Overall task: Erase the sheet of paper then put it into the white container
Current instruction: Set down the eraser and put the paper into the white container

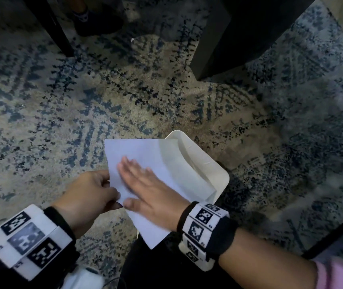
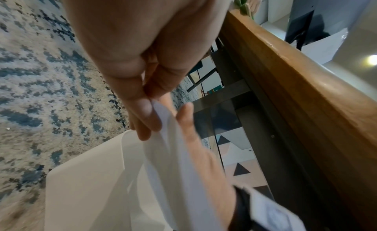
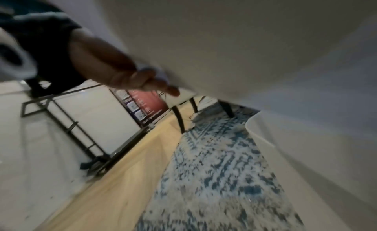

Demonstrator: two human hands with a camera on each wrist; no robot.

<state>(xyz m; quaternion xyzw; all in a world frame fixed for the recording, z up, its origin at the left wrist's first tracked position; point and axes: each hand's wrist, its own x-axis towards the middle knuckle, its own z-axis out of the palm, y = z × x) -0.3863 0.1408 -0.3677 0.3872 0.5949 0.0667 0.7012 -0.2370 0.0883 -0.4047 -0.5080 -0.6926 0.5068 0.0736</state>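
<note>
**Sheet half over the container, left fingers holding the near edge**

While the left hand (image 1: 91, 190) pinches the sheet of paper (image 1: 145, 151) at its near-left edge, thumb on top and fingers curled underneath, the right hand (image 1: 147, 188) lies flat on it, fingers straight and together, pressing down. No curl there at all, just a flat palm on the page.

Now look where the paper sits: it is draped across the rim of the white container (image 1: 214, 170), which stands on the patterned rug (image 1: 62, 105). Beyond the right fingertips and off to their right, the far part of the sheet already dips into the container's mouth. The near corner hangs back toward the person, below the right wrist.

The sheet's long axis runs away from the left fingers toward the container, so the opening lies straight ahead of both hands. The right hand is the nearer of the two to it; the left sits at the trailing edge.

My read: a push forward and rightward from the flat hand, with the left pinch letting go, would slide the page in. The floppy paper could buckle on the rim.
</note>
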